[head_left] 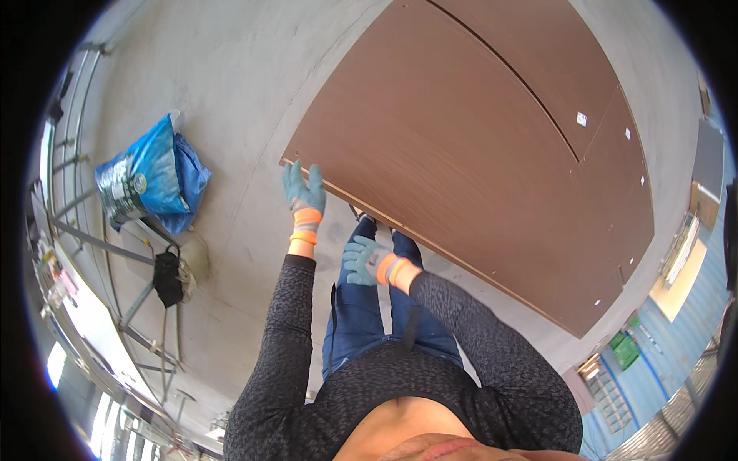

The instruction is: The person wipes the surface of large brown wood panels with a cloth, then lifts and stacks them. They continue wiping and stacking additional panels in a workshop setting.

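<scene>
A large brown board [461,146] lies ahead of me, its pale near edge running from upper left to lower right. A dark gap separates part of it from another brown panel [565,46] beyond, and small white labels dot its right side. My left hand [305,188], in a grey-blue glove with an orange cuff, is at the board's left corner with fingers spread; whether it touches the edge I cannot tell. In front of my thighs, apart from the board, my right hand [366,260] in a matching glove has its fingers extended and holds nothing.
On the concrete floor [231,100] at left stands a blue sack [154,173] beside a metal frame [104,244]. A black bag [167,278] hangs from that frame. To the right, a blue surface [653,369] bears a green object [624,350] and a pale board [678,282].
</scene>
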A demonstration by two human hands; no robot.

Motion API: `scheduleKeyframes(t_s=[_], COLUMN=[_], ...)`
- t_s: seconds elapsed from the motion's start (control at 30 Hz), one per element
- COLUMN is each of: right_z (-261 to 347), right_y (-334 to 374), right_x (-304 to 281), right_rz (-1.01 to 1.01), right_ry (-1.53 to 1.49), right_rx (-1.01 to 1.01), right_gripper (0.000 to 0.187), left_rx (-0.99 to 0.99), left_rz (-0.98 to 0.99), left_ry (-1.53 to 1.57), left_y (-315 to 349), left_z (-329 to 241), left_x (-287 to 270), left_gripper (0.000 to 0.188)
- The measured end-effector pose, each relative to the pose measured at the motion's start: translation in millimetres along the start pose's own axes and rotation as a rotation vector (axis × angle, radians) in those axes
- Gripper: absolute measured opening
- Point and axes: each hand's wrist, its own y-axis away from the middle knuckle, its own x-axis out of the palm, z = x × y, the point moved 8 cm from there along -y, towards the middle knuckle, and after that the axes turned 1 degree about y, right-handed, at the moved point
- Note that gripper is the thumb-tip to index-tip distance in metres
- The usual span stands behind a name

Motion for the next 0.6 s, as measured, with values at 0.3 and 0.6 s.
scheduleKeyframes(t_s=[0.3,0.6], right_z=[-59.8,-28.0], right_y=[145.6,230.5], right_x=[-17.0,130.8], right_rz=[-0.712,-0.690], right_ry=[-0.164,-0.399], right_rx=[0.784,1.196], right_gripper=[0.039,0.037], left_rx=[1.044,0.677], left_rz=[0.213,0.168], left_ry=[-0.312,-0.593], left_y=[-19.9,-222.3], left_z=[-223.7,-210.5], left_x=[147.9,200.2], left_gripper=[0.067,0.086])
